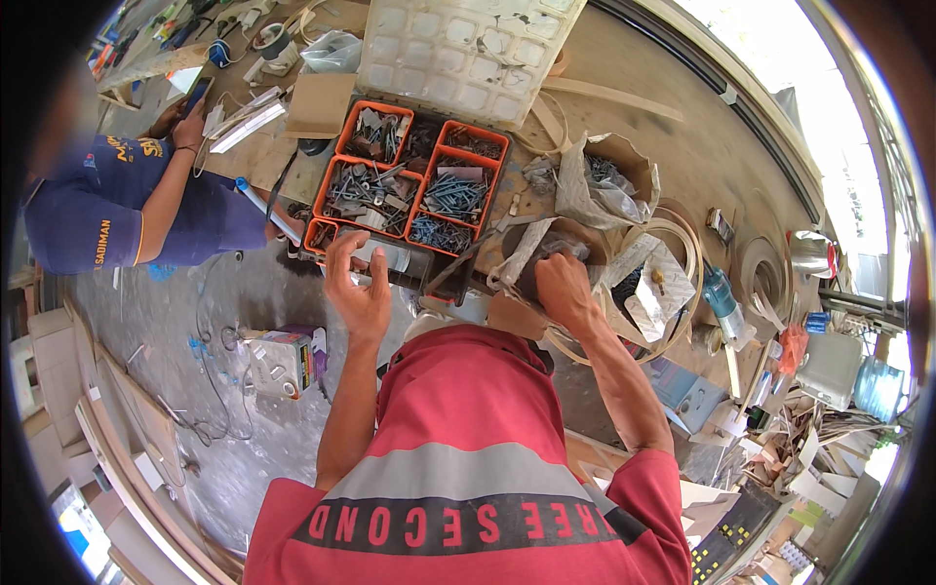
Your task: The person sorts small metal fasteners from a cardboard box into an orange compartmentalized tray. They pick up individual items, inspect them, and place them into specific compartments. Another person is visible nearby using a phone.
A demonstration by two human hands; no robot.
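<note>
An orange-and-black parts organizer (422, 175) lies with its clear lid (458, 58) raised, its compartments filled with screws, bolts and small metal pieces. My left hand (359, 288) hovers at the organizer's near edge, fingers apart and nothing visible in them. To the right, my right hand (564, 285) reaches into the mouth of an opened paper bag (526, 252) with plastic inside; its fingertips are hidden there. Behind that bag stands another open bag (590, 200) with clear plastic and dark small pieces in it.
A person in a dark blue shirt (97, 205) holds a phone (198, 95) at the left. Coiled edging strip (682, 327), a blue bottle (720, 292) and a blue-white box (682, 390) are on the right. A purple box (292, 359) and cables lie on the floor.
</note>
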